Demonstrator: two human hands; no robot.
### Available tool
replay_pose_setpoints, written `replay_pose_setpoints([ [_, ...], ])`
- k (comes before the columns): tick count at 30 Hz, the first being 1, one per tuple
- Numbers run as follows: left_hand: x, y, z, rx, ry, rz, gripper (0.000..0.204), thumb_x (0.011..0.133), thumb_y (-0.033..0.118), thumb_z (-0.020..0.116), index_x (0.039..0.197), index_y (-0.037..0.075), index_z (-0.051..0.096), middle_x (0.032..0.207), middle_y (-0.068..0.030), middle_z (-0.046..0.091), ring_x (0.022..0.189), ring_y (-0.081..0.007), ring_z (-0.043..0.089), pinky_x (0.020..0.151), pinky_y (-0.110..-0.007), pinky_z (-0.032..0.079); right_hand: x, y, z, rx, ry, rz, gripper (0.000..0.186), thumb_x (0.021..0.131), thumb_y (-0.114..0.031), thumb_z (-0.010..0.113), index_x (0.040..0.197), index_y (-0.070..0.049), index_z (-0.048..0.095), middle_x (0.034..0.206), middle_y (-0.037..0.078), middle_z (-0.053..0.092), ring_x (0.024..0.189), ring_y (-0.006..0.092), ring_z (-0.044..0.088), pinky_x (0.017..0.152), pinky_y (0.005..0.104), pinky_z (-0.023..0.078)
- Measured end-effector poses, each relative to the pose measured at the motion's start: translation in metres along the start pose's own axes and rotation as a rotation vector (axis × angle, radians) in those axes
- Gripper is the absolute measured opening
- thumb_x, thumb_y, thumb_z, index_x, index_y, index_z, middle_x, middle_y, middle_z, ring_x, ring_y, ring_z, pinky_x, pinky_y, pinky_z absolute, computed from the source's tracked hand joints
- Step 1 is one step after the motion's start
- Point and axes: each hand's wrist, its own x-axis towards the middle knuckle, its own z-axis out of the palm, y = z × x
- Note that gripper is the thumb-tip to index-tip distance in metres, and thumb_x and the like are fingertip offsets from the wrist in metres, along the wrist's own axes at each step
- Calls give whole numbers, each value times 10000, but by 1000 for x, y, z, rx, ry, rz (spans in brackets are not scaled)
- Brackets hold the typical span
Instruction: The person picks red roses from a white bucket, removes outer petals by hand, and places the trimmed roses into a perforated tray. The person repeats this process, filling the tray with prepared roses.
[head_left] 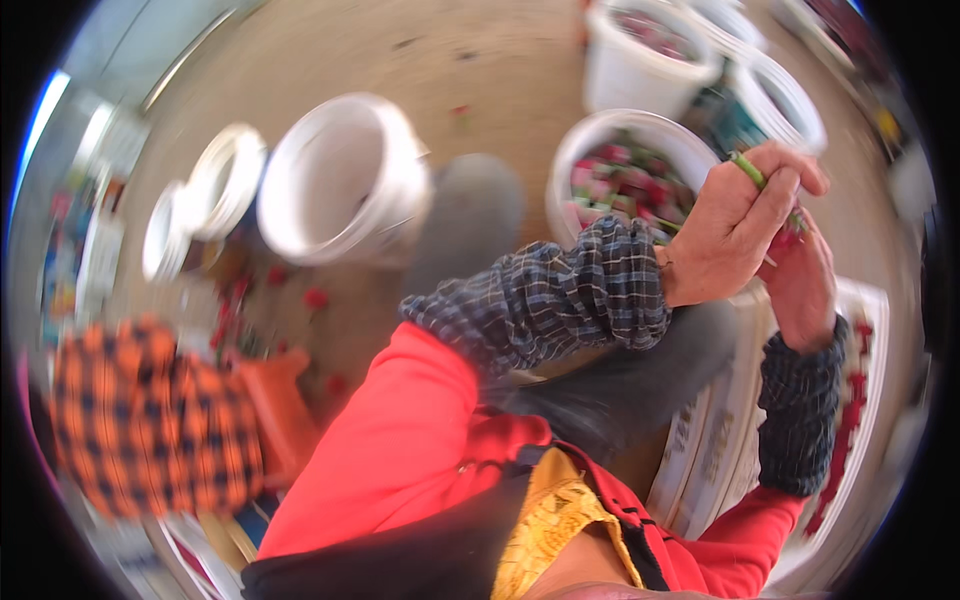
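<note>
Left grip (722,228) clamps a green stem (748,170) right of a white bucket (560,192); whether the right hand (806,288) grips, I cannot tell. Likely light, bendable, its red bloom (790,232) fragile: hold the stem.

Head camera: worn on the person's head, left unit of a side-by-side pair; one wide fisheye view, upright.
Yellow garment (550,510): at the lower edge, very near, seen steeply from above.
Left hand (715,235) and right hand (806,298): right of centre, near, viewed from above.
Floor (500,85): faced downward and forward, across the upper middle.
White bucket (405,205): upper left, farther off than both hands.
View rim: dark, curved; edges bend toward it.
</note>
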Motion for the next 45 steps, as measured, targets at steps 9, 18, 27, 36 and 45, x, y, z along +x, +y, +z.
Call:
replay_pose_setpoints([
  [9, -123, 247, -331, 579, 1048, -354, 195, 903, 159, 540, 1004, 1, 593, 597, -15, 438, 567, -180, 517, 508, -323, 477, 61, 56, 86, -752, -412, 162, 188, 885, -142, 553, 975, 17, 593, 883, 50, 612, 745, 89, 533, 679, 231, 442],
  [18, -445, 294, -501, 865, 1911, -549, 124, 842, 134, 592, 839, 11, 586, 545, -76, 541, 423, -200, 526, 407, -322, 434, 165, 155, 230, -905, -604, -108, 215, 765, 31, 558, 977, 34, 590, 1016, 111, 575, 913, 171, 550, 815, 279, 436],
  [27, -601, 201, -415, 834, 1898, -1174, 161, 838, 145, 556, 768, 0, 564, 536, -114, 558, 424, -226, 544, 402, -341, 440, 175, 262, 358, -1300, -1547, -475, 266, 734, -192, 689, 960, -72, 614, 951, 104, 624, 941, 292, 593, 736, 423, 483],
  [36, -568, 159, -458, 961, 1590, -1079, 391, 912, 347, 393, 969, -19, 519, 536, -118, 534, 416, -217, 515, 426, -334, 426, 224, 224, 343, -1852, -1418, -428, 196, 781, -217, 670, 834, -56, 570, 759, 146, 646, 728, 342, 624, 639, 437, 479],
  [45, -361, 199, -408, 544, 1261, -929, 351, 971, 295, 332, 1009, -10, 501, 622, -98, 563, 528, -174, 558, 502, -291, 448, 200, 215, 368, -1634, -1214, -780, 277, 727, -31, 638, 1001, -9, 600, 921, 180, 614, 808, 329, 610, 683, 420, 488],
])
